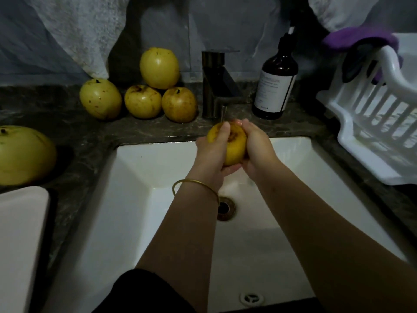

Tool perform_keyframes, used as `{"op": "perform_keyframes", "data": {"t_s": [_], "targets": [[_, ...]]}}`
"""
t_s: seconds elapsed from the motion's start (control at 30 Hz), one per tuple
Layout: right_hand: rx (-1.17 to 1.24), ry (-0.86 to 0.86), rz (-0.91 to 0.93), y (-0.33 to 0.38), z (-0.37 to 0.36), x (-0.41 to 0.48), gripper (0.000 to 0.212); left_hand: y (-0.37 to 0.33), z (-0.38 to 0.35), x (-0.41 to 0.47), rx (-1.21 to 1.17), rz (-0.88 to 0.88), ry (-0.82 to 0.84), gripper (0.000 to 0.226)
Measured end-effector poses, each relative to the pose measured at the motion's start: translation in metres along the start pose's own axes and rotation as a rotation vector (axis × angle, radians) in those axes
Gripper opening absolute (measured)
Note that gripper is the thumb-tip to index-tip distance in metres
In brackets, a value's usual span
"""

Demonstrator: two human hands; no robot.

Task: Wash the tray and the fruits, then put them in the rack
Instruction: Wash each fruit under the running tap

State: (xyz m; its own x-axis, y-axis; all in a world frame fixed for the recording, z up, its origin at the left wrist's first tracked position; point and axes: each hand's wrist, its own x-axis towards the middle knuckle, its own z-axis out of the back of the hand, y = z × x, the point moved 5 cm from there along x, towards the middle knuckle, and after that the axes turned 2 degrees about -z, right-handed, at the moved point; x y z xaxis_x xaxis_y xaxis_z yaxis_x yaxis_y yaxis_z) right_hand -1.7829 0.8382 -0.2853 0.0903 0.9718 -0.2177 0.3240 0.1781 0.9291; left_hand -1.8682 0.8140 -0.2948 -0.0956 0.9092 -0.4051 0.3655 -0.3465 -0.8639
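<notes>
While hands (211, 152) (256, 147) cup it, the round blotchy fruit (235, 143) glistens.

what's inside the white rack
A purple cloth drapes over the far rim of the rack; nothing else shows inside. Its right end is out of frame.

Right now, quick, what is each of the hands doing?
Left hand: holding the yellow fruit, fingers curled round it.
Right hand: holding the same fruit from the other side.

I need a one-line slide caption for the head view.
Left hand and right hand hold a yellow fruit under the faucet over the white sink; five more fruits wait at left.
</notes>
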Motion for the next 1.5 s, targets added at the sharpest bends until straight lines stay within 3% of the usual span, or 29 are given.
{"op": "perform_keyframes", "data": {"t_s": [0.03,0.13,0.27,0.4,0.53,0.63,0.73,0.83,1.0,1.13,1.27,1.5], "targets": [[-0.025,-0.003,0.006,0.002,0.0,0.001,0.01,-0.001,-0.002,0.001,0.012,-0.009,0.008,0.059],[-0.118,0.007,0.059,0.006,-0.003,-0.001,0.022,-0.001,-0.001,0.002,-0.004,0.009,-0.008,0.059],[-0.366,0.096,0.295,0.007,-0.013,-0.011,0.026,0.002,0.007,0.004,-0.207,0.076,-0.063,0.058],[-0.516,-0.011,0.445,0.008,-0.013,-0.016,0.023,0.002,0.008,0.005,-0.205,0.039,0.012,0.061],[-0.384,-0.018,0.376,0.004,-0.013,-0.014,0.022,-0.003,0.009,-0.001,-0.083,-0.075,-0.021,0.054],[-0.308,0.073,0.263,0.001,-0.018,-0.012,0.012,-0.008,0.012,-0.001,-0.02,-0.114,-0.077,0.054],[-0.439,0.125,0.262,0.0,-0.022,-0.013,0.033,-0.007,0.016,0.004,-0.028,-0.093,-0.121,0.057],[-0.654,0.062,0.36,0.001,-0.02,-0.014,0.037,-0.006,0.016,0.005,-0.068,-0.068,-0.122,0.061],[-0.855,0.038,0.382,-0.001,-0.018,-0.018,0.046,-0.011,0.018,0.001,-0.048,-0.122,-0.168,0.042],[-0.836,0.094,0.391,0.0,-0.022,-0.018,0.035,-0.013,0.021,0.003,-0.023,-0.152,-0.212,0.029],[-0.799,0.125,0.337,-0.002,-0.023,-0.021,0.044,-0.015,0.025,0.011,-0.004,-0.186,-0.239,0.041],[-0.644,0.095,0.249,0.0,-0.021,-0.021,0.066,-0.013,0.017,0.011,-0.012,-0.192,-0.19,0.036]]}}
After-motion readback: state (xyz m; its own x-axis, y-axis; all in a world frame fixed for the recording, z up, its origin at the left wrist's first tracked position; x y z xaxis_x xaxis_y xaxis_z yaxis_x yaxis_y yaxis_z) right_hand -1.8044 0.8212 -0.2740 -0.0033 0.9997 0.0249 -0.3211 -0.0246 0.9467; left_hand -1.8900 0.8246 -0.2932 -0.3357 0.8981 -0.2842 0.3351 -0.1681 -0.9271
